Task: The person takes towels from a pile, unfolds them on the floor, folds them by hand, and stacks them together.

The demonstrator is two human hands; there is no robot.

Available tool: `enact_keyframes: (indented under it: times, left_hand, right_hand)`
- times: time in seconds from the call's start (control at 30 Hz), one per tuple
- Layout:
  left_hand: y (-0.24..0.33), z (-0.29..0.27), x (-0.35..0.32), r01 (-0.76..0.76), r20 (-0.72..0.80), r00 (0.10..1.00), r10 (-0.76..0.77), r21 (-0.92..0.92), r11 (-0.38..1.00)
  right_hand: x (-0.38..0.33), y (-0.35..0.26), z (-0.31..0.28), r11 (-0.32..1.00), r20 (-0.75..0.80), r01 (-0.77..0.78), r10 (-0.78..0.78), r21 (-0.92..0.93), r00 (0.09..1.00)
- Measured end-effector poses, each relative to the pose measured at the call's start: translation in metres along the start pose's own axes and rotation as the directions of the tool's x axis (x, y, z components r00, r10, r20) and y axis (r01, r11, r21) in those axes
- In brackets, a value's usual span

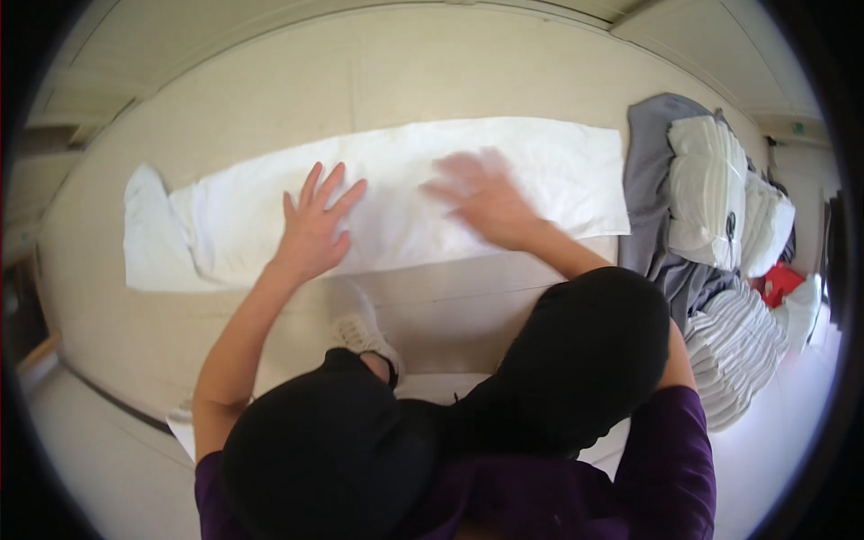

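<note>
Beige surface, pale panels beyond; white cloth across it; left hand, blurred right hand over cloth, splayed, empty

Single wide fisheye view from my head, from the left one of two side-by-side cameras, looking steeply down over my own lap. The picture is upright and unmirrored: my left is its left. Straight edges bow toward the rounded, dark rim. My black-covered knees and purple sleeves loom nearest, filling the lower part. At middle range, around the upper centre, are my left fingers, my blurred right fingers and a long white cloth. The view reaches the pale surface's far edge on top and stacked folded fabric at right.
</note>
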State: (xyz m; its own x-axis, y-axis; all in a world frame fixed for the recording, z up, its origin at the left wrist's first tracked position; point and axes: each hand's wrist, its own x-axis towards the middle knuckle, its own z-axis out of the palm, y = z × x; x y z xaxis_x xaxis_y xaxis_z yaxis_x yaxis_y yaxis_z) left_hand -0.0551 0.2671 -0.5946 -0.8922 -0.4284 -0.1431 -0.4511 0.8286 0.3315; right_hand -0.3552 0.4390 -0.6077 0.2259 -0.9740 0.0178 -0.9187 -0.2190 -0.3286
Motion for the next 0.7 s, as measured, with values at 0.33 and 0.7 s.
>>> enact_keyframes:
  times: [0.33, 0.7]
  left_hand:
    - [-0.038, 0.001, 0.048, 0.524, 0.304, 0.794, -0.526, 0.096, 0.846]
    - [-0.012, 0.044, 0.03, 0.388, -0.082, 0.922, -0.379, 0.183, 0.903]
  right_hand:
    - [-0.081, 0.184, -0.001, 0.711, -0.094, -0.613, 0.623, -0.345, 0.776]
    - [-0.192, 0.11, 0.013, 0.423, -0.229, -0.678, 0.721, -0.601, 0.654]
